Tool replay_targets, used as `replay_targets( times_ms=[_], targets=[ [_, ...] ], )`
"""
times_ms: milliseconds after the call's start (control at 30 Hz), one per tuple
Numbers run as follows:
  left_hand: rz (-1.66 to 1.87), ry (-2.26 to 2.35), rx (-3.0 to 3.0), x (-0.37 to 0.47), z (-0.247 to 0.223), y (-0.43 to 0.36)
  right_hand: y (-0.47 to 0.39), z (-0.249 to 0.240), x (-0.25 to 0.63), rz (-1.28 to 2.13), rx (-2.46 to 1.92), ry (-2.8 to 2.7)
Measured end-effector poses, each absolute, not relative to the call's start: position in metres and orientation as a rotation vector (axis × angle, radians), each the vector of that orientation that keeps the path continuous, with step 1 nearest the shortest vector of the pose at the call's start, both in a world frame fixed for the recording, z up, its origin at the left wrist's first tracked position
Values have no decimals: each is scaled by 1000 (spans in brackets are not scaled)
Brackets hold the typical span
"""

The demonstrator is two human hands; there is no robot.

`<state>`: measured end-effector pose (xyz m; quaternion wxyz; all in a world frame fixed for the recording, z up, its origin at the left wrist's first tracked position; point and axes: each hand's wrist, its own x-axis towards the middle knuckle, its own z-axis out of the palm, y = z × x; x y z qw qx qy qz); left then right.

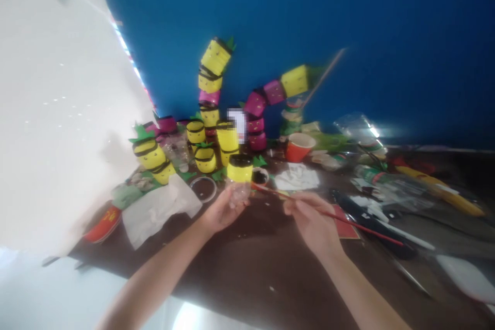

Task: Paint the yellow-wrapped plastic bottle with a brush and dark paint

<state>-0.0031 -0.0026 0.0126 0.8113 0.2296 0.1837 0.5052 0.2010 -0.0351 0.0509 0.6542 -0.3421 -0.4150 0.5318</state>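
Observation:
My left hand (pixel 222 211) holds a clear plastic bottle piece (pixel 240 175) whose upper part is painted yellow with a black rim. My right hand (pixel 309 219) grips a thin red-handled paintbrush (pixel 348 221). The brush tip reaches left to the lower edge of the yellow band. Both hands hover over a dark brown table (pixel 251 268). The picture is tilted and blurred.
Behind stand several yellow and pink painted bottle sections with green leaves (pixel 211 77), stacked against a blue wall (pixel 348 20). An orange paper cup (pixel 298 147), white tissue (pixel 158 206), a small clear dish (pixel 203 188), a red plate (pixel 104 224) and plastic clutter at the right lie around.

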Motion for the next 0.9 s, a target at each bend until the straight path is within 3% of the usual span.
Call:
replay_targets(
  times_ms=[900],
  targets=[
    [1038, 411, 410, -6, 12, -1, -33, 43, 201, 1101, -894, -1010]
  ],
)
